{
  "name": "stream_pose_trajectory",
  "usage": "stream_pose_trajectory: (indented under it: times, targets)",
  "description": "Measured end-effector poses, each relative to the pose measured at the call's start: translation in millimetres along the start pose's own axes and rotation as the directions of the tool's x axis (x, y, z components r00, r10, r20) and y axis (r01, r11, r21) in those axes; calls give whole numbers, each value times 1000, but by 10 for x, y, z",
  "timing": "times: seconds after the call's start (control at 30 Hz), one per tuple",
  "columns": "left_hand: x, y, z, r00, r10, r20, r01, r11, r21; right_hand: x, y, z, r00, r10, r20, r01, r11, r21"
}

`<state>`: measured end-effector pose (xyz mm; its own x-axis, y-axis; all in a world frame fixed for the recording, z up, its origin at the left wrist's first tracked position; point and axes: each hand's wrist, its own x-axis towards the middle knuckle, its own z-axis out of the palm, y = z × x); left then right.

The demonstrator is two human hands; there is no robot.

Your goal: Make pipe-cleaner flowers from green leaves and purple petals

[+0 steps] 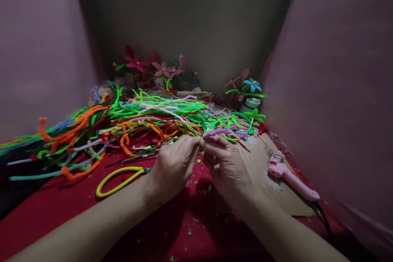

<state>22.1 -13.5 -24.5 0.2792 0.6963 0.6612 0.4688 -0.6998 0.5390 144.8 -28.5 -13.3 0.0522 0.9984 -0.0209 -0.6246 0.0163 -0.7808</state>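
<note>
In front of me both hands meet at their fingertips above the red cloth. My right hand is closed in a pinch on a purple pipe cleaner, which bends across the top of its fingers. My left hand is closed too, its thumb and forefinger pinched at the left end of the same piece. The exact grip point is hidden by the fingers. Just beyond the hands lies a large heap of pipe cleaners in green, orange, red and white. Yellow-handled scissors lie beside my left wrist, their blades hidden.
At right, a pink glue gun rests on a cardboard sheet. Pipe-cleaner flowers stand at the back, and a blue flower rises near a pale jar. Scraps dot the red cloth. Pinkish sheets flank both sides.
</note>
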Motion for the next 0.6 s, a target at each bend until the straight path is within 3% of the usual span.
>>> stream_pose_trajectory:
  times: [0.13,0.37,0.5,0.6]
  targets:
    - [16,90,-46,995,-90,-36,80,972,-219,-17,-50,25,1000,-18,-4,18,999,27]
    - [57,235,-86,974,-225,-7,204,895,-396,-30,-53,34,999,31,42,-34,998,60]
    - [137,246,-131,925,-369,94,358,757,-547,65,-177,-82,984,71,164,-60,996,-70]
    - [220,154,-172,875,-446,188,449,604,-658,262,-375,-293,990,-96,102,115,972,-204]
